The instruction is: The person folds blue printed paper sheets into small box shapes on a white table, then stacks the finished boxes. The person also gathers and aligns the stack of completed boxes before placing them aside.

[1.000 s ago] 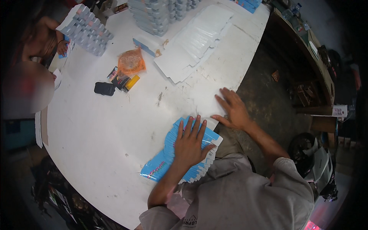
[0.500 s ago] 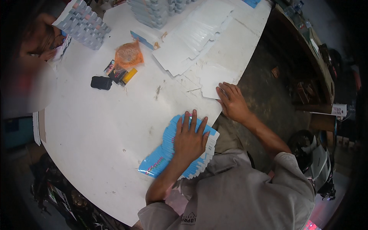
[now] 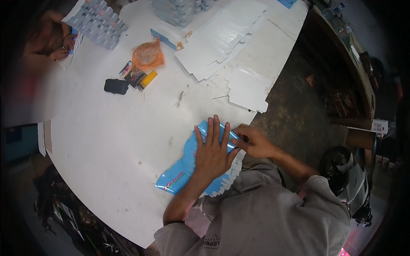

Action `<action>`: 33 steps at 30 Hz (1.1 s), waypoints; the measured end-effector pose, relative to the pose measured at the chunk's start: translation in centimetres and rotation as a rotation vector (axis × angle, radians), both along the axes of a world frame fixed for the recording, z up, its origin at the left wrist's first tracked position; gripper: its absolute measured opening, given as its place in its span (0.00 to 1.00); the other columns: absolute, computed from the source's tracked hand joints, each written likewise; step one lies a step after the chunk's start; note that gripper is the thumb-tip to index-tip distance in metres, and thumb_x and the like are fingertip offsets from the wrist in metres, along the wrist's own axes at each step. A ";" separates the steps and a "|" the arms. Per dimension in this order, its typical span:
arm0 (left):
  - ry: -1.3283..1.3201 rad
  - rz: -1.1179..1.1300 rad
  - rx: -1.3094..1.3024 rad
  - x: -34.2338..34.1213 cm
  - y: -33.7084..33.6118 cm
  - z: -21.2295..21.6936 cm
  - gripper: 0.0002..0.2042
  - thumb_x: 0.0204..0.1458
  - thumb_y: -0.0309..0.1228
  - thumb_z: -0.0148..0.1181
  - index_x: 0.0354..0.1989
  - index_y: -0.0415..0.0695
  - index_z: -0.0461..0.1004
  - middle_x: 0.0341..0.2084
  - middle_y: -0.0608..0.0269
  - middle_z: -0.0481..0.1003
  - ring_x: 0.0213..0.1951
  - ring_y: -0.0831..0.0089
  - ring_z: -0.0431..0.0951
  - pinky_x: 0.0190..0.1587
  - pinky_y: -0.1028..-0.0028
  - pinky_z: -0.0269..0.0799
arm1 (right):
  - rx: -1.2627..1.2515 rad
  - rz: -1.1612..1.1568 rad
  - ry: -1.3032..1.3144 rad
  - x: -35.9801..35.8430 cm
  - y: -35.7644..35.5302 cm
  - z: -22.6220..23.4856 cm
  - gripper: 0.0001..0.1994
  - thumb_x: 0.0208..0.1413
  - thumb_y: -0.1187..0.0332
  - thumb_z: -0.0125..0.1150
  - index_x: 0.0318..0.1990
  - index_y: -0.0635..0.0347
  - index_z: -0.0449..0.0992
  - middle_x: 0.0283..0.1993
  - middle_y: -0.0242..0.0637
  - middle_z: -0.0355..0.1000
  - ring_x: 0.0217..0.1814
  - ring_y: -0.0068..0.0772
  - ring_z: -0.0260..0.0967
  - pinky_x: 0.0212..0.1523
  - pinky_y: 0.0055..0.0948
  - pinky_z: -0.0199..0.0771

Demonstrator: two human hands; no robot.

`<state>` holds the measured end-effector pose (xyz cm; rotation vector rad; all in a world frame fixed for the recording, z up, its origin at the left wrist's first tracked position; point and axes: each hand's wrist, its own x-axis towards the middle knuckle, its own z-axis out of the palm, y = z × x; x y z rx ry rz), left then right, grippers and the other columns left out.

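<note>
A fanned stack of flat blue printed carton blanks (image 3: 173, 177) lies at the table's near edge, close to my body. On top of it rests my left hand (image 3: 212, 155), open, fingers spread and pointing away from me. My right hand (image 3: 254, 143) is closed on the right edge of the top blue carton blank (image 3: 232, 135), thumb and fingers pinching it, and that edge looks bent upward. Just beyond my right hand, a small pile of white carton blanks (image 3: 249, 87) lies face down, its corner over the table's right edge.
A larger pile of white blanks (image 3: 218, 40) lies farther off, with stacked cartons (image 3: 175, 13) behind. An orange plastic bag (image 3: 147, 55), a yellow lighter (image 3: 148, 79) and a black case (image 3: 116, 86) sit left of centre. Another person's hand (image 3: 68, 42) is at far left.
My right hand has left the white pile and come back to the blue stack, where it now grips the top blank's edge. My left hand stays spread on the stack.
</note>
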<state>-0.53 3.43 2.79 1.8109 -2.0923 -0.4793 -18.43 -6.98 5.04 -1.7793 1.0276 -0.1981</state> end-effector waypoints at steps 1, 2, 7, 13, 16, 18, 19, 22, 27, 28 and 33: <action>-0.009 -0.006 0.004 0.0 0.0 -0.1 0.41 0.67 0.56 0.49 0.75 0.29 0.55 0.74 0.22 0.47 0.77 0.30 0.43 0.71 0.25 0.33 | 0.217 0.023 0.002 0.1 0.1 -0.1 0.12 0.61 0.70 0.68 0.49 0.67 0.81 0.36 0.45 0.78 0.36 0.34 0.75 0.39 0.34 0.74; -0.002 -0.002 -0.006 0.1 0.1 -0.2 0.42 0.67 0.56 0.49 0.75 0.29 0.55 0.74 0.21 0.47 0.77 0.29 0.43 0.71 0.25 0.33 | 0.186 -0.029 -0.031 0.1 0.1 -0.2 0.12 0.61 0.70 0.69 0.49 0.67 0.81 0.35 0.44 0.78 0.36 0.31 0.74 0.38 0.32 0.73; -0.015 0.010 0.011 0.0 0.0 -0.2 0.44 0.66 0.57 0.50 0.75 0.28 0.53 0.73 0.17 0.46 0.77 0.26 0.43 0.72 0.26 0.34 | -0.146 -0.417 -0.185 -1.5 -1.8 -1.4 0.12 0.58 0.72 0.69 0.48 0.65 0.81 0.33 0.41 0.75 0.32 0.29 0.71 0.37 0.34 0.72; 0.014 0.023 0.011 0.2 -0.2 0.1 0.40 0.65 0.54 0.52 0.77 0.37 0.54 0.74 0.21 0.48 0.77 0.29 0.44 0.73 0.31 0.36 | -0.883 0.067 -0.020 0.6 0.8 -2.0 0.21 0.52 0.76 0.70 0.55 0.62 0.81 0.43 0.45 0.71 0.44 0.48 0.71 0.43 0.42 0.74; -0.012 0.000 -0.018 0.1 -0.2 0.0 0.38 0.65 0.53 0.53 0.77 0.42 0.57 0.75 0.30 0.50 0.78 0.33 0.45 0.74 0.31 0.37 | -0.749 0.074 -0.050 0.3 0.6 -1.7 0.21 0.53 0.75 0.70 0.57 0.63 0.79 0.48 0.48 0.71 0.48 0.49 0.71 0.46 0.43 0.75; -0.010 0.022 0.024 0.1 -0.1 0.2 0.37 0.64 0.53 0.53 0.76 0.42 0.61 0.76 0.34 0.52 0.77 0.36 0.48 0.74 0.32 0.38 | -0.676 0.054 -0.078 0.0 0.5 -1.8 0.22 0.54 0.76 0.70 0.58 0.64 0.78 0.50 0.49 0.71 0.49 0.50 0.71 0.47 0.43 0.76; -0.009 0.030 0.043 0.1 -0.1 0.3 0.36 0.64 0.53 0.53 0.75 0.42 0.62 0.76 0.36 0.53 0.77 0.37 0.49 0.74 0.32 0.38 | -0.651 0.039 -0.097 0.0 0.5 -2.2 0.22 0.55 0.76 0.70 0.59 0.65 0.78 0.51 0.49 0.72 0.49 0.51 0.71 0.48 0.43 0.76; 0.005 0.031 0.017 0.1 -0.3 0.3 0.35 0.63 0.53 0.54 0.73 0.42 0.66 0.75 0.36 0.55 0.76 0.38 0.52 0.73 0.33 0.40 | -0.652 0.018 -0.107 -0.1 0.0 -3.1 0.23 0.54 0.79 0.69 0.60 0.66 0.76 0.50 0.49 0.72 0.49 0.51 0.72 0.48 0.43 0.76; 0.015 0.040 0.037 0.0 -0.5 0.4 0.35 0.62 0.53 0.55 0.72 0.41 0.67 0.74 0.37 0.57 0.75 0.38 0.54 0.73 0.34 0.41 | -0.702 0.056 -0.081 -0.4 -0.3 -4.4 0.24 0.54 0.81 0.67 0.60 0.67 0.76 0.48 0.49 0.72 0.48 0.51 0.72 0.47 0.42 0.76; 0.015 0.041 0.039 0.1 -0.5 0.4 0.35 0.62 0.52 0.55 0.72 0.41 0.67 0.74 0.38 0.58 0.75 0.38 0.54 0.73 0.34 0.41 | -0.688 0.048 -0.084 -0.6 -0.2 -4.7 0.24 0.54 0.81 0.67 0.60 0.67 0.76 0.48 0.49 0.72 0.47 0.51 0.72 0.46 0.42 0.76; 0.020 0.044 0.050 0.1 -0.6 0.5 0.35 0.62 0.53 0.54 0.71 0.40 0.68 0.74 0.38 0.57 0.75 0.38 0.54 0.73 0.34 0.41 | -0.679 0.123 -0.077 -0.8 -0.5 -4.3 0.22 0.56 0.75 0.68 0.59 0.67 0.77 0.50 0.48 0.72 0.50 0.50 0.70 0.50 0.44 0.74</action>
